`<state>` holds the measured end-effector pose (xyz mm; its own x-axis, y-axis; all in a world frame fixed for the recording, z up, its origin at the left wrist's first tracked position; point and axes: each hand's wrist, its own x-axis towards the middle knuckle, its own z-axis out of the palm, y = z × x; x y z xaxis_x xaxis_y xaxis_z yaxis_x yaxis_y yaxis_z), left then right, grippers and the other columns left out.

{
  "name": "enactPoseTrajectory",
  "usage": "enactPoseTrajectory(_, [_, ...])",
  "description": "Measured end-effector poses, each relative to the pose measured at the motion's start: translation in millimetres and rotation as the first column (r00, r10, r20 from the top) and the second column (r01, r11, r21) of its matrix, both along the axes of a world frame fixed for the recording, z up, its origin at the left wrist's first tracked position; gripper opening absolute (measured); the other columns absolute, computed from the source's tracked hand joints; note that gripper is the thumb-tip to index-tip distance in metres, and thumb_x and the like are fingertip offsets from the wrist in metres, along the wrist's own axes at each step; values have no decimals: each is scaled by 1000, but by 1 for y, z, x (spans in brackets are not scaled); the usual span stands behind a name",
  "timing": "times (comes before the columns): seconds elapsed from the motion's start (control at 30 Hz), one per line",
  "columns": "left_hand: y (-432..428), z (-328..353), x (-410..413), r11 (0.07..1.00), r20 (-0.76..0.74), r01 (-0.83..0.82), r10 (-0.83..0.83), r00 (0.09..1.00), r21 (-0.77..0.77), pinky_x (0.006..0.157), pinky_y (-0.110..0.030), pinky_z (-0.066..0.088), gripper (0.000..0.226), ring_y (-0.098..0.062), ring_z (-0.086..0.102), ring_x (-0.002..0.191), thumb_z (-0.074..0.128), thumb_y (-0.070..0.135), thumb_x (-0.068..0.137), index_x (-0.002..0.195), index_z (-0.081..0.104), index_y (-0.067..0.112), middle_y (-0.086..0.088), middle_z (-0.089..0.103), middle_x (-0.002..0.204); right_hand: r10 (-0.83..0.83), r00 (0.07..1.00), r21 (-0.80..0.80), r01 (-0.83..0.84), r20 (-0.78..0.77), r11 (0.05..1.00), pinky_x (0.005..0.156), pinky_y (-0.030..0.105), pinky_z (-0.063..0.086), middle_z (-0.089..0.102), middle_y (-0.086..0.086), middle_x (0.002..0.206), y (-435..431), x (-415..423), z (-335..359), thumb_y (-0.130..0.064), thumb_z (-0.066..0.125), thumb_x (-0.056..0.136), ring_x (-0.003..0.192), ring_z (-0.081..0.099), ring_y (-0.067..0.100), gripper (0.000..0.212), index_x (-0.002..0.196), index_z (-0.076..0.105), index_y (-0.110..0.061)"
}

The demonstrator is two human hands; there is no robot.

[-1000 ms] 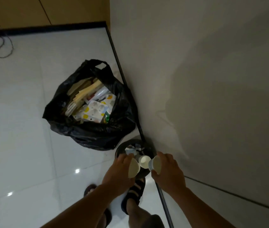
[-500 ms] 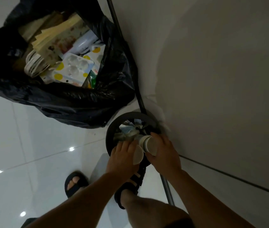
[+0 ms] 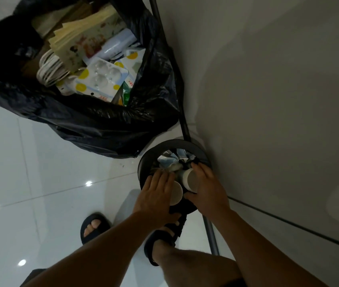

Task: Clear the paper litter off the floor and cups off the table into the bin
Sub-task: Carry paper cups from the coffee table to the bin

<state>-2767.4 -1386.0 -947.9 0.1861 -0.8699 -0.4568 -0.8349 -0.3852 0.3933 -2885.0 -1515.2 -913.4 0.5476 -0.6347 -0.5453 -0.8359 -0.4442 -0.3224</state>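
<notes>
A small round black bin (image 3: 143, 165) stands on the floor against the wall, with crumpled paper (image 3: 171, 159) inside. Both my hands are over its mouth. My left hand (image 3: 157, 193) holds a white paper cup (image 3: 176, 193), its open end facing me. My right hand (image 3: 208, 187) grips another white paper cup (image 3: 190, 180), tilted with its mouth toward me. The two cups sit side by side, almost touching, just above the bin's near rim.
A large open black rubbish bag (image 3: 102, 125) full of packaging, card and white cable sits just left of the bin. The grey wall (image 3: 278, 100) rises on the right. My sandalled feet (image 3: 94, 226) stand on glossy white floor tiles (image 3: 19, 183).
The view has dropped closer to the bin. Both hands, each with its cup, have moved down onto the bin's mouth.
</notes>
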Motion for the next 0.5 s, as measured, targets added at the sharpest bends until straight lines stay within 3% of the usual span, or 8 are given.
enactPoseTrajectory(0.13, [16,48,23,996,11,-93,93,996,-2,116,-49,-7,106,-26,-11,147,50,72,76,152,-3,20,-3,3,160,76,995,-49,-79,-60,996,109,39,38,14,2,162,7,9,48,-43,75,81,147,19,23,95,154,17,-27])
enactPoseTrajectory(0.3, [33,159,74,961,85,-277,274,958,23,117,-56,2,98,-26,-6,147,41,73,81,152,-2,21,-3,3,160,136,991,-74,-137,-17,988,116,35,25,9,0,163,14,48,156,-48,62,89,148,10,20,83,155,15,-29])
enactPoseTrajectory(0.5, [53,326,128,926,190,-364,377,906,-102,115,-54,12,90,-25,2,147,31,72,83,153,5,22,-2,11,159,210,976,-161,-199,54,967,115,40,26,8,0,163,40,113,311,-60,48,91,148,9,20,81,156,9,-31])
